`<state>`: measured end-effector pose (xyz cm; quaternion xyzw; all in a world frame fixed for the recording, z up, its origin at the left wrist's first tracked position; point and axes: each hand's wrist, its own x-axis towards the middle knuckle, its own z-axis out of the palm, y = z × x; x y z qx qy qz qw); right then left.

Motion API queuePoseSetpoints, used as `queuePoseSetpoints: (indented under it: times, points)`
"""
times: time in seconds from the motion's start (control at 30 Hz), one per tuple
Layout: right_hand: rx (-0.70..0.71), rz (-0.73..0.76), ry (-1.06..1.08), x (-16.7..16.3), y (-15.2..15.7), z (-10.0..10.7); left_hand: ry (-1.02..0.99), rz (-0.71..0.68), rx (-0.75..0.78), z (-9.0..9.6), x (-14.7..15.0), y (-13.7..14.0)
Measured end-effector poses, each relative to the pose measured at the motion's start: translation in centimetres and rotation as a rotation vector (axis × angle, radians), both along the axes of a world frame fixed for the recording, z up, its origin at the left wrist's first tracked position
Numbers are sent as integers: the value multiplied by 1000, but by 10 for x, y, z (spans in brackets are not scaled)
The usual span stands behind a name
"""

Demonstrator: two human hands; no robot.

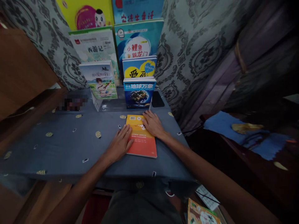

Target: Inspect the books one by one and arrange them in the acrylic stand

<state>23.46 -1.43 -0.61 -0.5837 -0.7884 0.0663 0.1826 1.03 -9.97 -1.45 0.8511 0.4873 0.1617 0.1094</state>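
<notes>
Head view: saw, well out to the left of the left hand (pixel 120 143), a dark item (pixel 72 104) on the tablecloth (pixel 86 146), too blurred to name. Found, beyond that hand and slightly left of it, a white-covered book (pixel 104 85) leaning in the clear stand (pixel 112 106). Judged both safe enough, barring a wide forward sweep of the left hand into the stand.

Found the left hand flat and unclenched, laid along the left side of the orange book (pixel 141 138). Noted the latter lying on the tablecloth between the two hands, its barcode (pixel 132 118) uppermost at the far edge. Reckoned creasing or skewing possible, through uneven pushing from the two sides; could not tell the pressure of either hand.

Saw, just past the fingertips of the right hand (pixel 154 124), the blue globe-covered book (pixel 139 96) at the stand's front. Found that hand apart from the other, likewise spread, touching the orange book's far right part. Feared most a forward slide, bumping the stand and shaking its books loose.

Noticed, beyond the right hand and a little rightward, a phone-like slab (pixel 158 99); thought it exposed to an outward flick of those fingers. Spotted, well to the right of both hands, a blue cloth (pixel 216 124), too far off to snag.
</notes>
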Motion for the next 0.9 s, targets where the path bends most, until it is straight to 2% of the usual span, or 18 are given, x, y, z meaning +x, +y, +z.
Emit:
queuePoseSetpoints:
  times: [0.13,0.27,0.47,0.7,0.8,0.9]
  points:
    - [77,18,-16,-2,-24,-6,12,17,-1,1,2,-1]
    - [124,64,-44,-9,-62,-14,19,25,-5,0,3,-2]
    - [221,-1,-12,-15,-112,-30,-14,84,25,-6,2,-4]
    - [197,-4,42,-13,-117,-39,-93,121,-5,-5,1,-7]
    - [191,17,40,-11,-116,-38,-263,127,-59,-4,-4,-8]
    - [165,38,64,-10,-116,-37,-526,131,-153,-5,-8,-8]
